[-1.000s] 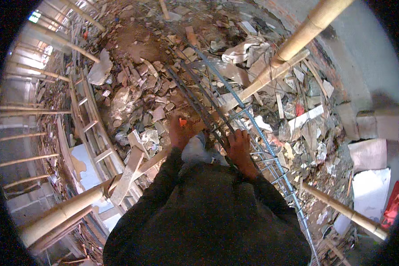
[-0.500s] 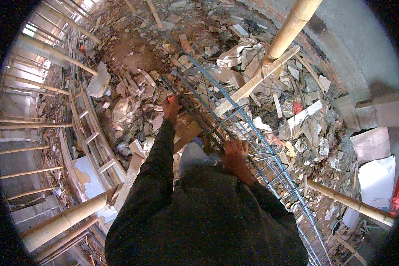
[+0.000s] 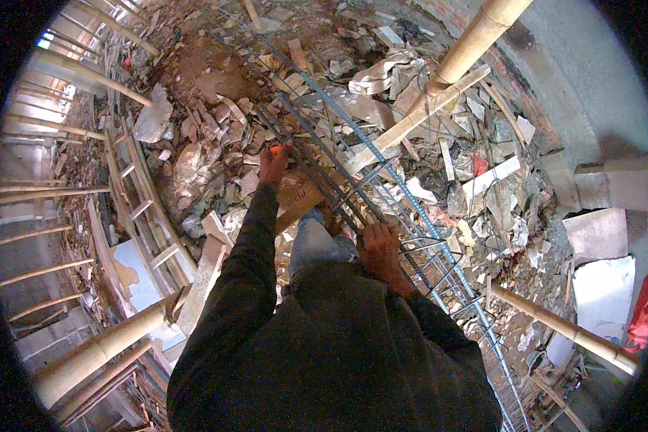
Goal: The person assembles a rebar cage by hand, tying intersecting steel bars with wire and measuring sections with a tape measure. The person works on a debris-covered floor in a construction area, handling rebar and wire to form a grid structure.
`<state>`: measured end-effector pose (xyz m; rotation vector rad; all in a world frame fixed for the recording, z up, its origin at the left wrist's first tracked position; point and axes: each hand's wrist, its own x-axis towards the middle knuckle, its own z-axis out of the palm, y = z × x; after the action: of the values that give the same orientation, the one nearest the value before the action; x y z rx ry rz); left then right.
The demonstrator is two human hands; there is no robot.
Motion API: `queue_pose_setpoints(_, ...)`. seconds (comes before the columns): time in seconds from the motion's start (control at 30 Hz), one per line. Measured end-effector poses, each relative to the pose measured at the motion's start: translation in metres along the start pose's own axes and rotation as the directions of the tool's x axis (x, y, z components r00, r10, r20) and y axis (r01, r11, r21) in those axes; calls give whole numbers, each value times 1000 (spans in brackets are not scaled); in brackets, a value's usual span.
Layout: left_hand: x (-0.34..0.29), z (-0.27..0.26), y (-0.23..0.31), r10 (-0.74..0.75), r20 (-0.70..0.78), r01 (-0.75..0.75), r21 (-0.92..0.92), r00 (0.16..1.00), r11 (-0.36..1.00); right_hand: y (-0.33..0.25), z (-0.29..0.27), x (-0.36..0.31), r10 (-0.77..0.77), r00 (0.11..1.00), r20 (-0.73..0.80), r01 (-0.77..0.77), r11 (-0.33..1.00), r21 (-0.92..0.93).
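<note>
A long cage of steel reinforcing bars (image 3: 403,194) with wire stirrups runs diagonally over the rubble, from upper left to lower right. My left hand (image 3: 273,164) is stretched forward onto the far bars and seems to pinch a small orange thing (image 3: 274,150); the grip itself is too small to read. My right hand (image 3: 379,248) is closed around a bar of the cage close to my body. My dark sleeves and jacket fill the lower middle, and a knee in blue trousers (image 3: 313,241) shows between the arms.
Broken bricks, torn sacks and wood scraps cover the ground. Bamboo poles (image 3: 475,36) stand at upper right, lower left and lower right. A wooden plank (image 3: 410,126) crosses the cage. A wooden ladder frame (image 3: 140,209) lies at left. A grey concrete wall (image 3: 590,93) rises at right.
My left hand has reached forward along the bars, away from my body. My right hand stays on the bar near me. The view has shifted slightly forward.
</note>
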<state>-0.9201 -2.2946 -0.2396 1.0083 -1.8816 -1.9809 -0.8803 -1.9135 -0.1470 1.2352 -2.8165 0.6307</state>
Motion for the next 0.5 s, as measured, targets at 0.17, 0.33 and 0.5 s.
queue_pose_setpoints(0.17,-15,11,-17,333,-146,-318,120,932,941,8,2,-13,20,998,54,-22,999,39)
queue_pose_setpoints(0.33,-18,14,-22,87,-63,-98,-217,994,971,11,5,-20,108,987,123,-117,991,72)
queue_pose_setpoints(0.5,-9,3,-18,146,-104,-113,272,984,956,-3,-28,-2,203,958,203,-238,957,167)
